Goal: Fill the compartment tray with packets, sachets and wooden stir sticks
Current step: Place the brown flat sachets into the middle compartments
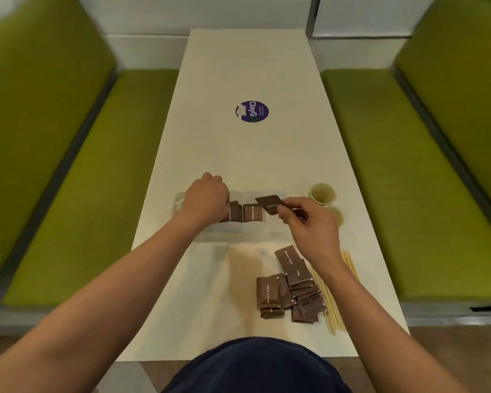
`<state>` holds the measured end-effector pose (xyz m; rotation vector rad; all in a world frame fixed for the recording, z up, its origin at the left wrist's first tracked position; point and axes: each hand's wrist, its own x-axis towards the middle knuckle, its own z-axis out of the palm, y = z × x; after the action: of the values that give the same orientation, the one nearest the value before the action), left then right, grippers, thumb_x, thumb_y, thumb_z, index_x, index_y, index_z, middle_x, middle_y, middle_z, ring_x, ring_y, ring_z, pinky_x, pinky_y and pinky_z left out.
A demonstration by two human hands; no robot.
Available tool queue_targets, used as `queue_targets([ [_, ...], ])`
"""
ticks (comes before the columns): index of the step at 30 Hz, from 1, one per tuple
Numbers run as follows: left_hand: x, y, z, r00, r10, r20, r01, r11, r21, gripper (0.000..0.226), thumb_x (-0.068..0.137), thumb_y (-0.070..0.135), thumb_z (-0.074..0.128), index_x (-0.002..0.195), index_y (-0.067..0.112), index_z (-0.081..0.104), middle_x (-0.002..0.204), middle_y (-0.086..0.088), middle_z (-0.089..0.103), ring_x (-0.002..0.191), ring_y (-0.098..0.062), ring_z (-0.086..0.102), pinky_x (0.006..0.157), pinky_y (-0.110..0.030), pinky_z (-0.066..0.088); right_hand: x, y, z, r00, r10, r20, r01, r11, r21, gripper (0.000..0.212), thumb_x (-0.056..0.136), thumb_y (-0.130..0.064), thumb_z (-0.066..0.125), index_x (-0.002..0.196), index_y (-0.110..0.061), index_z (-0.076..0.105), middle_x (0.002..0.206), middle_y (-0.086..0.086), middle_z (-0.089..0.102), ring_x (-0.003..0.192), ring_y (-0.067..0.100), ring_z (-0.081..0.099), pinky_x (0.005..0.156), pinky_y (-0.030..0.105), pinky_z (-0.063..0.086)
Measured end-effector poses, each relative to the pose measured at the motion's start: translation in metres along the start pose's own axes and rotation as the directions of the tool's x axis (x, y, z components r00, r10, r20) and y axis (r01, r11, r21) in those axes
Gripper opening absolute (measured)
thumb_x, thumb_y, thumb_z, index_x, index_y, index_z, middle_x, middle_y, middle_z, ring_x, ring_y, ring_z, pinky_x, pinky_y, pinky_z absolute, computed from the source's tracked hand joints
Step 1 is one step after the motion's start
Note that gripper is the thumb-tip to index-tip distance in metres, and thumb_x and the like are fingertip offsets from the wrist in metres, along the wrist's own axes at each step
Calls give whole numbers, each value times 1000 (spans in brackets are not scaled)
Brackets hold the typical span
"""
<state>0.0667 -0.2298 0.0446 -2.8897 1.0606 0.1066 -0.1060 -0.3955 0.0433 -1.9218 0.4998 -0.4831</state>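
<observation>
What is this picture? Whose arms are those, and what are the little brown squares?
There is no machine here. A camera worn on a person's head looks down, so the two bare arms are theirs. On the long white table stands a clear plastic compartment tray with some brown packets upright inside. The left hand reaches into it with curled fingers; whether it grips anything is hidden. The right hand pinches one flat dark brown paper packet over the tray. Nearer the person lie a pile of the same packets and thin wooden stir sticks. Two small paper cups stand on the right.
</observation>
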Motion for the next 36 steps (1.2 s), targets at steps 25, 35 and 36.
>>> queue_targets([
  [25,-72,15,21,935,-190,-299,90,944,-316,12,88,27,72,97,21,77,89,0,59,88,-26,51,70,-38,47,76,16,48,899,7,438,317,679,-662,33,103,-30,55,132,-21,67,120,6,59,115,29,51,90,43,48],
  [35,-112,69,40,999,-30,-15,20,891,-454,24,97,37,62,117,28,71,110,7,59,110,-15,52,81,-30,46,-3,36,-7,896,12,444,267,784,-560,23,98,-25,61,115,-22,76,108,-2,71,102,21,64,87,40,53],
  [36,-114,76,43,1000,-10,23,20,889,-458,25,96,39,62,118,29,70,111,8,59,111,-14,52,83,-31,47,-10,39,-10,885,30,465,276,770,-575,24,98,-24,60,115,-22,76,110,-1,72,104,22,64,87,41,53],
])
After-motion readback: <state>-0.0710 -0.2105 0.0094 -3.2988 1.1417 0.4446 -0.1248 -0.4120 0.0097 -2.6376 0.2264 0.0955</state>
